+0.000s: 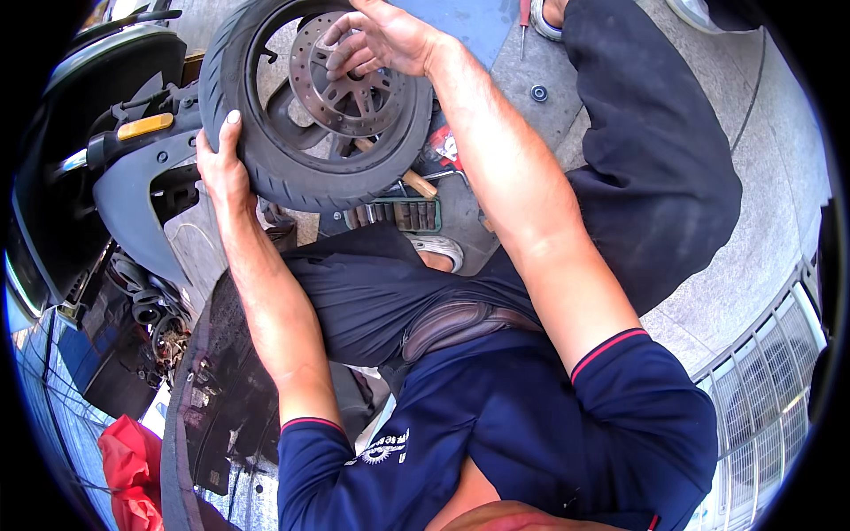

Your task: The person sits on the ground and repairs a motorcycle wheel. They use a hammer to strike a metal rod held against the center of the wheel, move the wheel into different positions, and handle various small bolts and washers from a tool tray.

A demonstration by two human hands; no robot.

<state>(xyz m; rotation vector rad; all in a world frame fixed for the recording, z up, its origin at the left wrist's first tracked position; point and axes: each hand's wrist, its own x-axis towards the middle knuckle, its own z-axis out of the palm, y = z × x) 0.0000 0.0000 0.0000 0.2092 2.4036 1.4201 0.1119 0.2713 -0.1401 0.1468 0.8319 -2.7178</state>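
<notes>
A motor scooter wheel with a black tyre [310, 181] stands tilted in front of me at the top. A drilled brake disc [329, 104] is fixed at its hub. My left hand [223, 173] grips the tyre's left edge, thumb on the sidewall and fingers hidden behind the tread. Over the disc hovers or rests my right hand [381, 44], its dirty fingers bent and apart with nothing seen between them; whether they touch the metal I cannot tell.
Below the wheel lie a green socket tray [398, 215] and a wooden handle [419, 184]. A small round part [538, 93] and a red-handled screwdriver [524, 18] lie on the right-hand floor. Scooter bodywork [142, 203] stands close at left; an outdoor fan unit [766, 380] is lower right.
</notes>
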